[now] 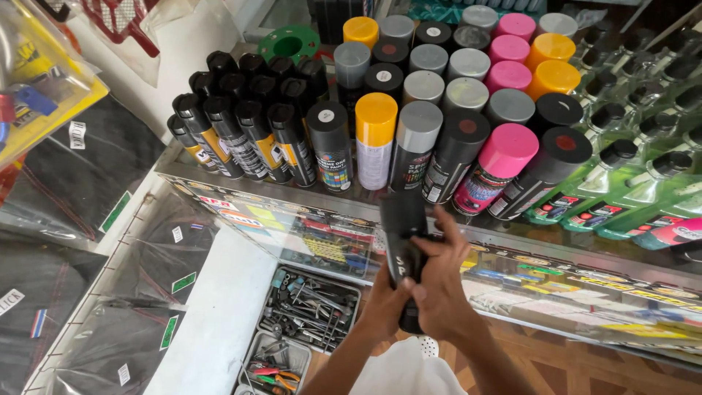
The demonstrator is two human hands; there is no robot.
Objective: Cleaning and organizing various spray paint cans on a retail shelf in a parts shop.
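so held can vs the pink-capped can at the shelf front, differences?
The held can has a black cap and body; the pink-capped can has a pink cap and colourful label. The held one is gripped by left hand and right hand; the pink-capped one stands shelved. Both are spray cans.

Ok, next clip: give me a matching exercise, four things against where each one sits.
Things:
1. black spray can
2. green ring
3. tool tray
4. green bottles

Places:
A. right end of the shelf
B. in both hands, left hand and right hand
C. behind the small black-capped cans
D. below the glass counter

Pairs: 1-B, 2-C, 3-D, 4-A
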